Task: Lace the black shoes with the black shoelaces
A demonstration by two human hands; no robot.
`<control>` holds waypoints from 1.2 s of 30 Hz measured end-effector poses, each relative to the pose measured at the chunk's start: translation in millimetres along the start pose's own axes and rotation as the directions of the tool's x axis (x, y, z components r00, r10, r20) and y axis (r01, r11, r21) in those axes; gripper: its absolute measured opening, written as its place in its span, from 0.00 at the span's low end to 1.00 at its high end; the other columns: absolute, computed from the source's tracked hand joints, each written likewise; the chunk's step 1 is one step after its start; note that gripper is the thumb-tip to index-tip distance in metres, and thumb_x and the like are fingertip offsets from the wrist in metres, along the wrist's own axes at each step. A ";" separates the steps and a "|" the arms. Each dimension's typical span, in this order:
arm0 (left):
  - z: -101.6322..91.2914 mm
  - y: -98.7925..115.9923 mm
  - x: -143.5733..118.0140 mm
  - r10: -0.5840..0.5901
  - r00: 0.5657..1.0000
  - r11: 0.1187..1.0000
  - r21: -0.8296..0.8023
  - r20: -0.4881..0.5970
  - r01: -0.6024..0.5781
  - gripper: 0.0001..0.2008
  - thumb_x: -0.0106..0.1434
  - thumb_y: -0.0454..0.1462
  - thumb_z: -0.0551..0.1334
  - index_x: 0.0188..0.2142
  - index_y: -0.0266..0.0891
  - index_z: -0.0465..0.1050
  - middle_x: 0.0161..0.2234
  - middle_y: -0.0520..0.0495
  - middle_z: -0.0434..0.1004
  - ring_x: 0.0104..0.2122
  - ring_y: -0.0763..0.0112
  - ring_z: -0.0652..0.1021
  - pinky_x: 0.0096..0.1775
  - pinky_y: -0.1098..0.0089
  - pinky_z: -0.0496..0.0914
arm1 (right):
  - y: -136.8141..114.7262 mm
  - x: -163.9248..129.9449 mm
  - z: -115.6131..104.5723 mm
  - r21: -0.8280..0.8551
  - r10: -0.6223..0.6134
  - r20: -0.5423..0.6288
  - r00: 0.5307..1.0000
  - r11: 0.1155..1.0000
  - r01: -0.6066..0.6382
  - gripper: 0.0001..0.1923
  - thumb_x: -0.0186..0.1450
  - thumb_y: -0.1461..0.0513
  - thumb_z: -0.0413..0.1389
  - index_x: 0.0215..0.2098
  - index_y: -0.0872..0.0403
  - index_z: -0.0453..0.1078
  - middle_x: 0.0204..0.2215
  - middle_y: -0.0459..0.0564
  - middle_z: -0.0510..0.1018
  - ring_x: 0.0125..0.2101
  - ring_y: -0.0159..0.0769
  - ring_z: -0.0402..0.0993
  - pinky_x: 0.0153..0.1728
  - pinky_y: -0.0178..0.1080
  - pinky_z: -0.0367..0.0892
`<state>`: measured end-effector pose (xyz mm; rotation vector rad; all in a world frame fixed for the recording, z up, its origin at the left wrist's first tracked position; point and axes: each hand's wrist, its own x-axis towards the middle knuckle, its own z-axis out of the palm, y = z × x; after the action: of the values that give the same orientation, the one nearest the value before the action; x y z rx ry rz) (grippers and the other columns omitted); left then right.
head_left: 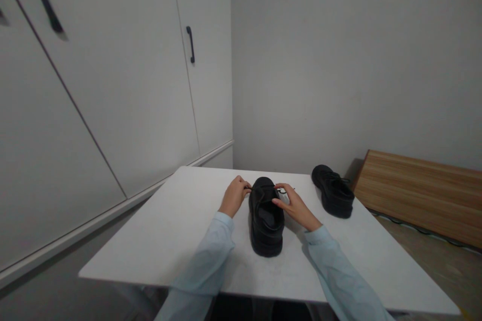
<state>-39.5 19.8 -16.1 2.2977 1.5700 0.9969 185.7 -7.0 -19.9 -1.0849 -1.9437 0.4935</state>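
A black lace-up shoe [266, 235] rests upright on the white table, its toe pointing away from me and its heel toward me. At the shoe's left side, my left hand [233, 196] is closed in a pinch on a dark shoelace, drawn out from the lacing. My right hand [297, 206] is at the right side of the shoe opening. Its thumb and index finger are apart, with their tips at the tongue and lacing. A loose lace end shows beside the right fingers. The inside of the shoe is dark.
A second black shoe [333, 193] stands near the table's right edge. The white table [181, 245] adjoins white cabinets [143, 85] with dark handles on the left and a grey wall [339, 60] behind. To the right is a wooden panel [422, 193].
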 end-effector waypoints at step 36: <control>-6.4 8.1 4.0 -0.318 0.946 0.112 -0.988 0.062 0.102 0.17 0.53 0.44 0.66 0.33 0.38 0.61 0.31 0.49 0.74 0.29 0.73 0.77 0.37 0.64 0.74 | 3.7 -1.9 1.2 0.059 0.109 0.017 0.994 0.992 -0.110 0.26 0.59 0.50 0.56 0.50 0.53 0.57 0.52 0.57 0.67 0.54 0.43 0.63 0.56 0.47 0.57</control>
<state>-36.4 18.6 -5.6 0.9612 0.6803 1.5079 187.1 -6.4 -24.0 -1.1569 -1.8763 0.6164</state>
